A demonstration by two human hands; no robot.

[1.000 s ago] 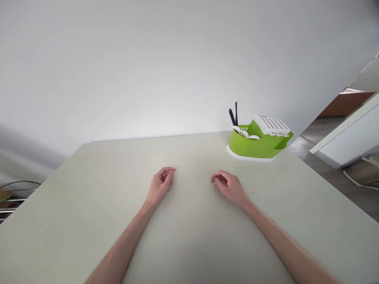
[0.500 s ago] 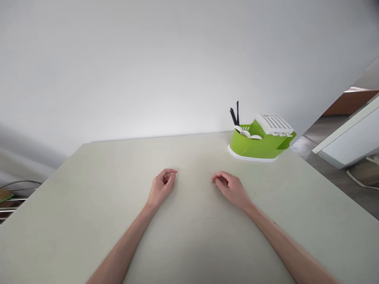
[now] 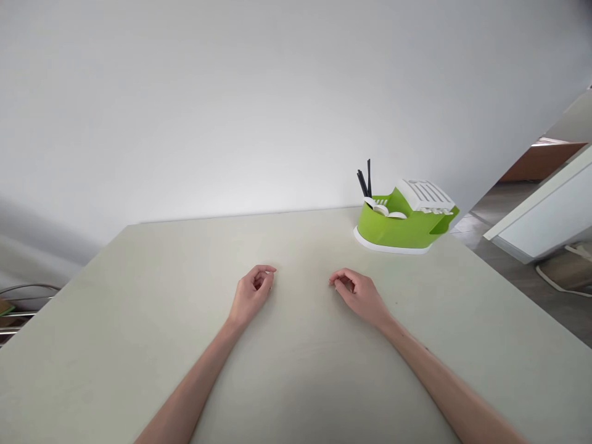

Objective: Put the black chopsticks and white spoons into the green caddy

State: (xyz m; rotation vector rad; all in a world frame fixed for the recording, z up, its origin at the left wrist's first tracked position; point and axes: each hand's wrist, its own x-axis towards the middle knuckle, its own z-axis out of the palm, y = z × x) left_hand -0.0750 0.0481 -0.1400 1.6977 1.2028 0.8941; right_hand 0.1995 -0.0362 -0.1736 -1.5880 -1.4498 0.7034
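Note:
My left hand [image 3: 253,290] rests on its side on the pale tabletop [image 3: 296,382]. Its fingers are loosely curled, with a gap between thumb and index finger and nothing held. Facing it across a short stretch of table, my right hand [image 3: 359,293] lies in a similar relaxed curl, also empty. Beyond my right hand, near the wall, stands a green utensil holder [image 3: 393,233] on a white base. Black chopsticks [image 3: 363,182] stick up from its left end. White curved pieces, apparently spoons [image 3: 382,210], show over its rim. A slotted white cover [image 3: 425,193] tops its right part.
A plain white wall [image 3: 250,111] runs along the table's back edge. Past the right edge are a grey floor [image 3: 499,209] and a white panel [image 3: 546,209]. A metal rack [image 3: 18,314] stands beyond the left edge.
The view has shifted very slightly, so the utensil holder and the room at right appear a little further left. Both hands keep their place and pose on the table.

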